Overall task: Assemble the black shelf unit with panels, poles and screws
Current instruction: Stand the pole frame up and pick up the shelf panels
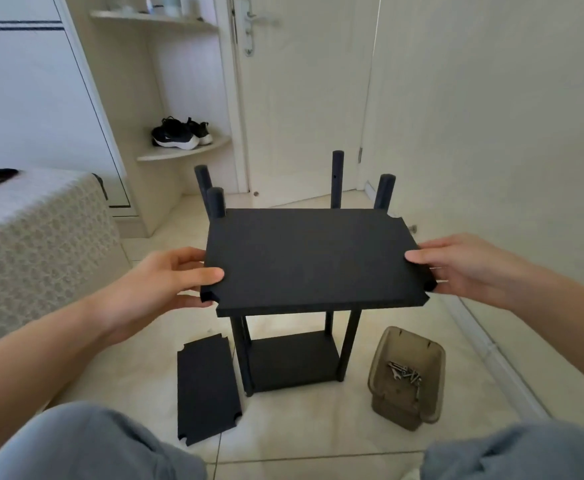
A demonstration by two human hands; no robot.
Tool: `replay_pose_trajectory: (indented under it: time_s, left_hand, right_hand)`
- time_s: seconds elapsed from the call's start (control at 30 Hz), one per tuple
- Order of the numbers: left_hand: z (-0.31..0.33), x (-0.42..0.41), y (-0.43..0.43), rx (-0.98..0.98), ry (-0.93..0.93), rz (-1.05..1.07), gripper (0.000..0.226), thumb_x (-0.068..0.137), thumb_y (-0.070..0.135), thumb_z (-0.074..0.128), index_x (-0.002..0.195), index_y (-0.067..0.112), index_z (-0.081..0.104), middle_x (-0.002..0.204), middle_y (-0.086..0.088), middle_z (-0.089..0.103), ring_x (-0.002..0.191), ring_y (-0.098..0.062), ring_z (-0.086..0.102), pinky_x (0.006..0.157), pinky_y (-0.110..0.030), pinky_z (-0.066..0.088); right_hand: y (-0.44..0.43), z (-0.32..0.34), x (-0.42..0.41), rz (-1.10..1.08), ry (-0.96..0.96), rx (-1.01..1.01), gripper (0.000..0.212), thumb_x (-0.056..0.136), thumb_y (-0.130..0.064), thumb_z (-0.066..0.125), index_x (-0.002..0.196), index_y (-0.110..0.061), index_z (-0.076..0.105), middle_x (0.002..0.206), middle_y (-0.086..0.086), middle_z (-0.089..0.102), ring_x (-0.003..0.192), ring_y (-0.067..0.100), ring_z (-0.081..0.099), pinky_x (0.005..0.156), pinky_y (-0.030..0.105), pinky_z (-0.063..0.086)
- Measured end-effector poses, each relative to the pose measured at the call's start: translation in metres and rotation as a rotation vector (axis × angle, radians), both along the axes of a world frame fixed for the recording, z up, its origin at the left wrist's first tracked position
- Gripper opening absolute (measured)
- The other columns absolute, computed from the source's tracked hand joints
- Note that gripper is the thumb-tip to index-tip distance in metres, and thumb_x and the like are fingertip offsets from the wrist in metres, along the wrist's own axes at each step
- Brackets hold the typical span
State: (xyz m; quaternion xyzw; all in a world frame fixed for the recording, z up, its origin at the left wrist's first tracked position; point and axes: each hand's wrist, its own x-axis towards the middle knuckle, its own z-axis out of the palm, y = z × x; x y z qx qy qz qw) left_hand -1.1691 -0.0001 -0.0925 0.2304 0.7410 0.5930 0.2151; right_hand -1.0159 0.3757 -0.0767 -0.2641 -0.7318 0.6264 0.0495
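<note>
A black panel point(311, 258) with notched corners is held level above the part-built shelf unit. My left hand point(166, 278) grips its left edge, thumb on top and fingers beneath. My right hand point(463, 265) grips the right edge the same way. Several black poles point(338, 178) stand upright on the floor; their tops rise behind the held panel's far edge. Under the held panel, a lower black panel point(292, 362) sits between the pole bottoms. Another loose black panel point(207, 389) lies flat on the tiles to the left.
A translucent brown container point(404, 379) holding several metal screws point(406, 372) stands on the tiled floor at the right. A bed with a patterned cover point(31, 258) is on the left, a white door point(304, 98) and corner shelves with shoes point(179, 133) behind. My knees fill the bottom corners.
</note>
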Motion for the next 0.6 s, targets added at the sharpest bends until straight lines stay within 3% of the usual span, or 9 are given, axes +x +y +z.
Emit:
replay_pose_trajectory:
  time_s: [0.13,0.27,0.37,0.5,0.6]
  left_hand:
    - [0.022,0.003,0.001,0.027,0.121,0.024,0.057,0.066,0.033,0.080,0.120,0.017,0.068,0.109,-0.006,0.076,0.097,-0.027,0.074,0.072,-0.028,0.061]
    - [0.048,-0.001,0.005,0.115,0.150,0.088,0.045,0.069,0.034,0.078,0.112,0.019,0.073,0.108,-0.004,0.077,0.090,-0.019,0.074,0.073,-0.024,0.060]
    - [0.067,-0.009,0.017,0.218,0.141,0.166,0.048,0.071,0.032,0.077,0.117,0.020,0.068,0.103,-0.002,0.078,0.081,-0.015,0.073,0.067,-0.022,0.059]
    - [0.084,-0.025,0.036,0.300,0.119,0.225,0.021,0.092,0.021,0.068,0.113,0.025,0.068,0.092,0.004,0.078,0.073,-0.008,0.070,0.062,-0.020,0.057]
    - [0.089,-0.039,0.049,0.333,0.060,0.254,0.015,0.098,0.020,0.062,0.110,0.026,0.068,0.099,0.003,0.078,0.087,-0.011,0.071,0.078,-0.025,0.059]
  right_hand:
    - [-0.009,0.026,-0.004,-0.007,0.163,0.148,0.013,0.096,-0.013,0.060,0.105,-0.010,0.069,0.103,0.006,0.074,0.091,0.018,0.071,0.071,0.028,0.054]
    - [-0.013,0.057,-0.020,-0.047,0.297,0.237,0.013,0.096,-0.016,0.061,0.102,-0.008,0.070,0.103,0.010,0.073,0.094,0.020,0.070,0.078,0.030,0.057]
    - [-0.009,0.080,-0.044,-0.118,0.332,0.248,0.016,0.095,-0.018,0.063,0.098,-0.004,0.070,0.104,0.012,0.070,0.093,0.022,0.068,0.086,0.036,0.057]
    - [0.001,0.101,-0.078,-0.160,0.340,0.224,0.021,0.092,-0.020,0.067,0.101,-0.001,0.067,0.090,0.008,0.063,0.079,0.019,0.060,0.072,0.033,0.057]
    - [0.011,0.107,-0.100,-0.164,0.321,0.182,0.015,0.091,-0.019,0.068,0.096,-0.007,0.063,0.086,0.005,0.062,0.077,0.018,0.060,0.069,0.032,0.055]
